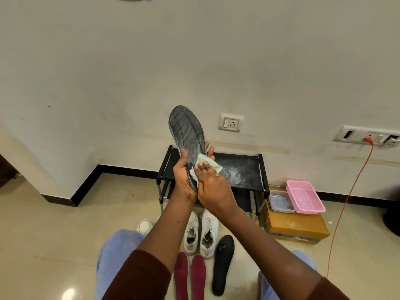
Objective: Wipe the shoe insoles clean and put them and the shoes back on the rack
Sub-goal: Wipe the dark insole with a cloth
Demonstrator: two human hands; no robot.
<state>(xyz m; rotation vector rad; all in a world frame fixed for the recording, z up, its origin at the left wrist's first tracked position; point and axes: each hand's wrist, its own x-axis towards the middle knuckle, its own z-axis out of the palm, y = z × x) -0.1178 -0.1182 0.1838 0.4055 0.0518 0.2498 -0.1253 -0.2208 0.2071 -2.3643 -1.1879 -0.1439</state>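
My left hand (183, 176) holds a dusty grey insole (186, 131) upright by its lower end, toe pointing up, in front of the wall. My right hand (213, 187) presses a pale green cloth (206, 164) against the insole's lower part. Behind the hands stands the black shoe rack (244, 167), its top shelf smeared with white dust. On the floor between my knees stand two white sneakers (201, 232), with a third white shoe (144, 226) to their left. In front of them lie two maroon insoles (190, 276) and one black insole (223, 263).
A yellow cardboard box (296, 228) to the right of the rack carries a pink basket (305, 197) and a clear plastic container (280, 201). An orange cable (346, 202) hangs from the wall socket (368, 137) down to the floor. A dark object (392, 219) sits at the far right.
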